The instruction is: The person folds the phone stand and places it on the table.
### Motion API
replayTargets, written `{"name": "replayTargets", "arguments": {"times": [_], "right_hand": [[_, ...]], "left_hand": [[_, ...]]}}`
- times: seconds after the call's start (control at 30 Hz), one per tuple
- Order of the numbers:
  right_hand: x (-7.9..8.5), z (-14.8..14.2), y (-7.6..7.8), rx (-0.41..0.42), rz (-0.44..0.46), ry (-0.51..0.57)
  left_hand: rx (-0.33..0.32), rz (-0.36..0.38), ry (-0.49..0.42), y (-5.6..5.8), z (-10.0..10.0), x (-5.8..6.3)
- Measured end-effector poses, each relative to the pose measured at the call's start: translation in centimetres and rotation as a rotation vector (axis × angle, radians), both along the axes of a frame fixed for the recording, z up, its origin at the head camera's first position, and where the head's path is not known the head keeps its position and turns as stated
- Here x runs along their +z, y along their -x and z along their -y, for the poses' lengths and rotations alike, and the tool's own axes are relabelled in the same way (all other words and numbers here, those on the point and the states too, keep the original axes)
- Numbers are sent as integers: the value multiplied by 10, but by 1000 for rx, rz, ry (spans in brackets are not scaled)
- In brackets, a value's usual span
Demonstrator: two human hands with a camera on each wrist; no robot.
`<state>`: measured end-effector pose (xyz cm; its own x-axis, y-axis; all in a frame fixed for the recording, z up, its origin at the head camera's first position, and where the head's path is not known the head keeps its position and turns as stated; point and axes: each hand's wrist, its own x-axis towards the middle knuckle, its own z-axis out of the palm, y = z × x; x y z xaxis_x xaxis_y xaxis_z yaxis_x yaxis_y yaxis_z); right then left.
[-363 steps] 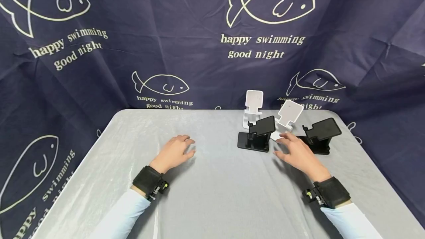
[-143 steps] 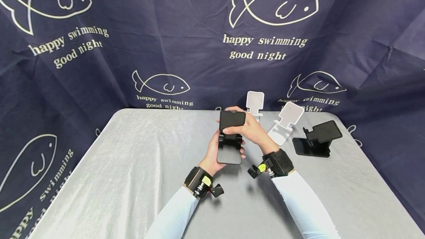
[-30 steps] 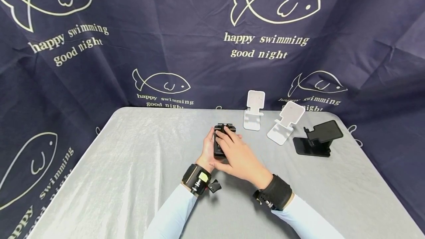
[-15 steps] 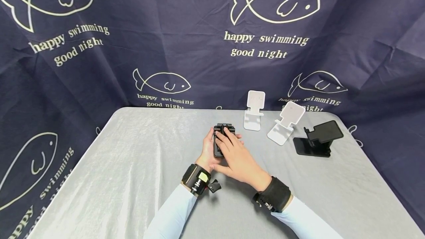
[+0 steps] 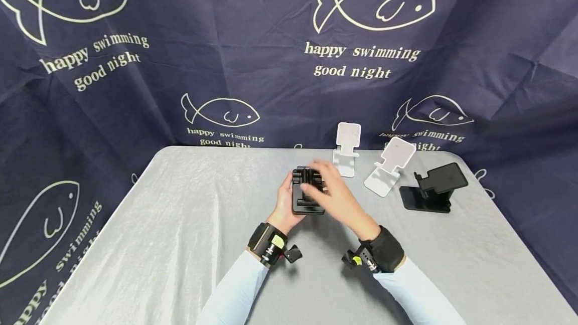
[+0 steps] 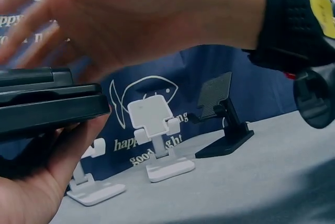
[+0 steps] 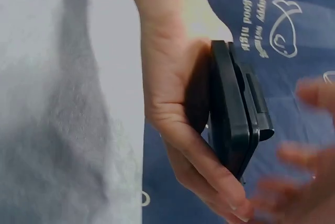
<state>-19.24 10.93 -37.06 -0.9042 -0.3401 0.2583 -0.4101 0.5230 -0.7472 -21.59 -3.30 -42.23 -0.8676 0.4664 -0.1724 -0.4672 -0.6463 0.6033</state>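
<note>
A black phone stand (image 5: 298, 198), folded flat into a compact block, lies in my left hand (image 5: 282, 208) above the table's middle. That hand cradles it from beneath, thumb along the left edge. In the right wrist view the left palm and fingers (image 7: 172, 98) lie along the underside of the stand (image 7: 227, 109). My right hand (image 5: 345, 204) hovers over the stand with its fingers spread and partly covers it in the head view. The left wrist view has this right hand (image 6: 157, 20) blurred just above the folded stand (image 6: 52, 106), apart from it.
Two white phone stands, one upright (image 5: 347, 137) and one turned at an angle (image 5: 397, 153), stand at the back right. Beside them is another unfolded black phone stand (image 5: 441, 178). A grey cloth covers the table (image 5: 180, 224); a dark blue fish-print curtain (image 5: 280, 64) hangs behind.
The black stand was taken from the right group and folded down between both hands. In the last half second the right hand lifted off its top, after lying flat on it.
</note>
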Motion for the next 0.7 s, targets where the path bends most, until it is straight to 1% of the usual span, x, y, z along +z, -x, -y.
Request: {"name": "replayTargets", "arguments": {"times": [0.07,0.17,0.27,0.33,0.43,0.5,0.6,0.7], "right_hand": [[0,-3,4,-94,100,74],[-4,-8,10,-180,246,109],[-10,-11,13,-178,361,121],[-13,-11,14,-163,416,150],[-17,-10,14,-159,465,201],[-19,-8,15,-179,469,229],[-20,-6,15,-213,469,276],[-21,-6,16,-227,466,303]], "left_hand": [[-7,-21,7,2,-2,-1],[4,-37,58,4,-4,-4],[45,-24,130,6,-7,-6],[82,-9,185,6,-8,-8],[128,-10,246,6,-9,-10],[157,-16,281,5,-9,-11],[192,-28,297,5,-8,-12],[217,-32,323,5,-7,-12]]}}
